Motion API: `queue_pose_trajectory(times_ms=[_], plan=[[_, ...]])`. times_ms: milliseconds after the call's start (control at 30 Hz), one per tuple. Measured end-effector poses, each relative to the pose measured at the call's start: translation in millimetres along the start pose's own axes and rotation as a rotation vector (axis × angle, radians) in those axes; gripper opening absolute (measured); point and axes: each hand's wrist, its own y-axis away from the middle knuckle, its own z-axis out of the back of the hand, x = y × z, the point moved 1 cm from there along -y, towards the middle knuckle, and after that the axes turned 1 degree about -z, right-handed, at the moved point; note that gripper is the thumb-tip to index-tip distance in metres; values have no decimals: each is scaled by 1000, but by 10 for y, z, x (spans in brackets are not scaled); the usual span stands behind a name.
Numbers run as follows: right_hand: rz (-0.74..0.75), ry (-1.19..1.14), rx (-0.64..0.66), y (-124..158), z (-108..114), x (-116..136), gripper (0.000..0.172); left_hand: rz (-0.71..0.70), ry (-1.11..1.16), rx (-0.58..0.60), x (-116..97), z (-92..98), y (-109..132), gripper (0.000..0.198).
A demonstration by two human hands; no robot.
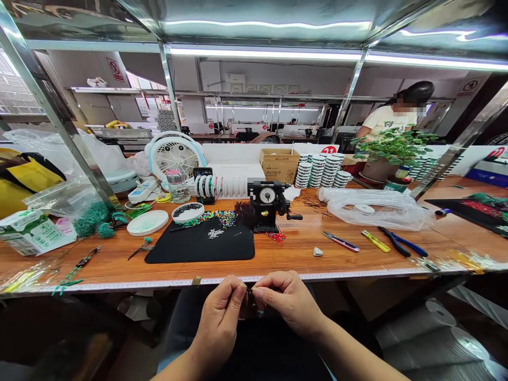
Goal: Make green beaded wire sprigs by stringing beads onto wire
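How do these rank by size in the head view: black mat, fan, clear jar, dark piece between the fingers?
1. Black mat
2. Fan
3. Clear jar
4. Dark piece, going by its visible part

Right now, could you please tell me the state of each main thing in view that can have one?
Left hand: pinched on a small dark piece
Right hand: pinched at the same piece
Light strip: lit
Fan: upright; running or not, cannot tell
Bead dish: uncovered, holding dark beads
Black mat: flat, loose beads on it
Pliers: lying, handles spread
Spools: stacked
Jar: upright
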Motion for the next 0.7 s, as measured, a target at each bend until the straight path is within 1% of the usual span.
queue_pose_trajectory(times_ms=[133, 233, 300, 367, 400, 467, 500, 600, 633, 667, 700], plan=[[7, -15, 29, -3, -7, 4, 30, -11, -35, 20, 10, -2, 3, 24], [7, -6, 17, 14, 14, 1, 29, 4, -19, 34, 12, 20, -2, 27], [24, 26, -23, 30, 57, -18, 27, 49, 97, -32, 3, 63, -13, 27], [38, 61, -63, 44, 117, -44, 25, 134, 242, -109, -9, 117, -29, 24], [40, 80, -67, 49, 148, -54, 25, 183, 290, -117, -15, 140, -38, 23], [41, 138, -65, 56, 199, -58, 26, 273, 325, -58, -31, 165, -53, 24], [58, 192, -91, 60, 218, -46, 27, 308, 324, -20, -38, 168, -59, 25], [175, 423, -251, 87, 223, 34, 27, 348, 304, 35, -64, 144, -67, 26], [213, 474, -265, 98, 198, 63, 31, 345, 282, 55, -75, 127, -66, 26], [234, 486, -233, 108, 160, 84, 36, 337, 249, 82, -89, 108, -63, 28], [228, 449, -164, 116, 112, 94, 39, 316, 202, 111, -105, 91, -59, 30]])
